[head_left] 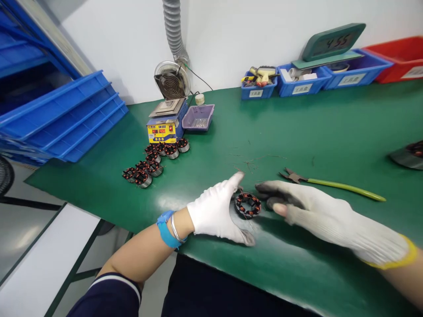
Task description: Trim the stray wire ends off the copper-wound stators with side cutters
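Observation:
A motor stator point(247, 205) with copper windings lies on the green table, loose wire ends sticking out from it. My left hand point(222, 211), in a white glove, curves around its left side with thumb and fingers spread wide. Just right of the stator is my right hand point(297, 202), in a white knit glove with dark fingertips and one bare thumb tip. Its fingers are apart and slightly blurred, and nothing shows in them. Cutting pliers point(330, 181) with green handles lie beyond the right hand. Wire scraps point(247, 165) are scattered behind the stator.
Several stators point(153, 165) stand grouped at left before a yellow-fronted solder pot point(165, 127). Beside it is a purple tray point(198, 119). Blue tool boxes point(259, 91) and a red bin point(401, 61) line the wall. Blue crates point(66, 119) stack at left; another stator point(410, 155) lies far right.

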The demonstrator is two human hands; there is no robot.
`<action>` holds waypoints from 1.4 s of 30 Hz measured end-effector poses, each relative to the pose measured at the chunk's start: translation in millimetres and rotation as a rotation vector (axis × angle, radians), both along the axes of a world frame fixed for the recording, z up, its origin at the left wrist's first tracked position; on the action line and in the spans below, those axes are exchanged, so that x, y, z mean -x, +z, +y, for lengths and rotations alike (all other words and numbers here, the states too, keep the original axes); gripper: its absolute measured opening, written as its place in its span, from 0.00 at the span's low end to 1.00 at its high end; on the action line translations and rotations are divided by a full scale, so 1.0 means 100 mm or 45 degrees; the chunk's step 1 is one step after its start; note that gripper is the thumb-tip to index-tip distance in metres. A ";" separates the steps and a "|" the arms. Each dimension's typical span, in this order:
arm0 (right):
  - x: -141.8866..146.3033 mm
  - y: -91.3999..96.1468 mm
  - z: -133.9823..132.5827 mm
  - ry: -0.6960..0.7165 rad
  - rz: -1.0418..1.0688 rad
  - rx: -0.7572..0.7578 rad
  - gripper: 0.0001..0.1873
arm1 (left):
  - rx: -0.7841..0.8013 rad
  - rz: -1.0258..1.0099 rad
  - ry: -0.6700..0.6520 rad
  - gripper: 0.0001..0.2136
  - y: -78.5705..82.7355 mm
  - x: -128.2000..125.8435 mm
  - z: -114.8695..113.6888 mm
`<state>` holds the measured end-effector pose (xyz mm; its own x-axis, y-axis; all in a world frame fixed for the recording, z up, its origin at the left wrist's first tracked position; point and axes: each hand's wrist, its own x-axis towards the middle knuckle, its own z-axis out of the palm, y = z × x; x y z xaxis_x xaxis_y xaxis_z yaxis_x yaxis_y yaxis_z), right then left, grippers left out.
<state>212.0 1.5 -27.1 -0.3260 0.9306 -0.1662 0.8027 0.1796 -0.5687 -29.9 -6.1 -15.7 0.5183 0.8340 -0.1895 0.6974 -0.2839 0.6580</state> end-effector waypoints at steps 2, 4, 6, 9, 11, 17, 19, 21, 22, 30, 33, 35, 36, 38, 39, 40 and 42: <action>0.08 -0.02 0.00 -0.021 0.076 0.061 0.31 | -0.041 0.030 -0.022 0.60 -0.02 0.00 0.01; 0.16 -0.04 -0.01 -0.014 0.136 0.108 0.34 | -0.103 0.024 -0.055 0.54 -0.07 -0.01 0.03; 0.19 -0.05 -0.02 -0.017 0.170 0.105 0.33 | -0.129 -0.025 -0.091 0.50 -0.12 -0.02 0.05; 0.14 -0.02 -0.01 -0.081 0.066 0.170 0.23 | -0.134 -0.052 -0.075 0.47 -0.18 -0.05 0.08; 0.09 0.03 -0.03 -0.053 -0.078 0.280 0.20 | -0.169 0.005 0.025 0.48 -0.20 -0.08 0.07; 0.16 0.10 -0.15 0.081 -0.160 0.321 0.17 | -0.180 0.004 0.025 0.50 -0.17 -0.06 0.05; 0.22 0.08 -0.20 0.146 -0.132 0.241 0.19 | -0.094 -0.058 -0.050 0.50 -0.15 -0.04 0.06; 0.27 0.06 -0.24 0.190 -0.141 0.192 0.20 | -0.040 -0.061 -0.012 0.49 -0.15 -0.04 0.07; 0.27 0.05 -0.26 0.202 -0.150 0.177 0.20 | -0.045 -0.053 0.027 0.49 -0.16 -0.05 0.07; 0.13 0.09 -0.14 0.093 -0.261 0.335 0.23 | -0.143 -0.049 0.120 0.47 -0.24 -0.13 0.01; 0.19 0.08 -0.06 -0.065 -0.239 0.254 0.23 | -0.154 -0.024 0.124 0.47 -0.24 -0.14 0.01; 0.24 0.07 -0.03 -0.052 -0.274 0.248 0.22 | -0.165 -0.015 0.114 0.46 -0.21 -0.13 0.03; 0.26 0.07 -0.02 -0.044 -0.309 0.244 0.21 | -0.170 -0.014 0.102 0.45 -0.19 -0.12 0.03; 0.28 0.08 -0.01 -0.026 -0.382 0.232 0.20 | -0.169 -0.011 0.070 0.45 -0.15 -0.10 0.05; 0.29 0.09 -0.02 -0.015 -0.418 0.231 0.20 | -0.152 -0.011 0.054 0.45 -0.13 -0.08 0.06; 0.30 0.09 -0.02 -0.001 -0.448 0.233 0.20 | -0.122 -0.023 0.042 0.45 -0.12 -0.07 0.06; 0.31 0.10 -0.04 0.024 -0.488 0.234 0.20 | -0.051 -0.100 0.084 0.48 -0.10 -0.07 0.04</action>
<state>181.3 -2.9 -17.2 -0.2249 0.8689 -0.4410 0.9598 0.1196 -0.2538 -22.9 -1.8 -25.9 0.4737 0.8729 -0.1167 0.6623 -0.2658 0.7005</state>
